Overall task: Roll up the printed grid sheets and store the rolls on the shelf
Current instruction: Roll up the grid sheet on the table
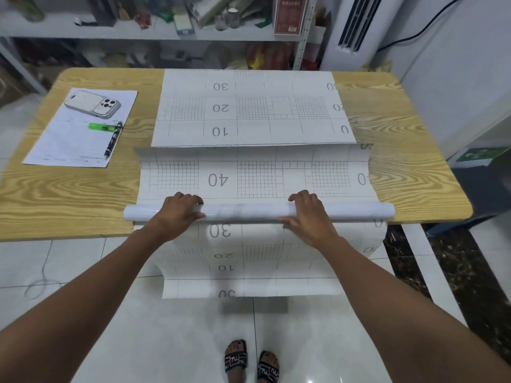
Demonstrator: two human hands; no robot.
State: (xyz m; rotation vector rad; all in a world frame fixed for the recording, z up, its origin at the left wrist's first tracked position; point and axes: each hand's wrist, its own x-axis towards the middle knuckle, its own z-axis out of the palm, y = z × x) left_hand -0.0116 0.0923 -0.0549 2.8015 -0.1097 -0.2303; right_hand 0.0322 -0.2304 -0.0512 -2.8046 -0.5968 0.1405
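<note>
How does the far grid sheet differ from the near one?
The far sheet lies flat, untouched; the near sheet is partly rolled, its roll gripped by left hand and right hand. The far sheet rests on the table; the near sheet overhangs the front edge. Both show grey grids and numbers.

Grid sheets [249, 111] numbered 10, 20, 30, 40

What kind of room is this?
Probably a small shop's storeroom or workroom: a metal shelf crammed with packaged goods behind the wooden table, a standing air conditioner beside it, and a printed form on the table.
</note>
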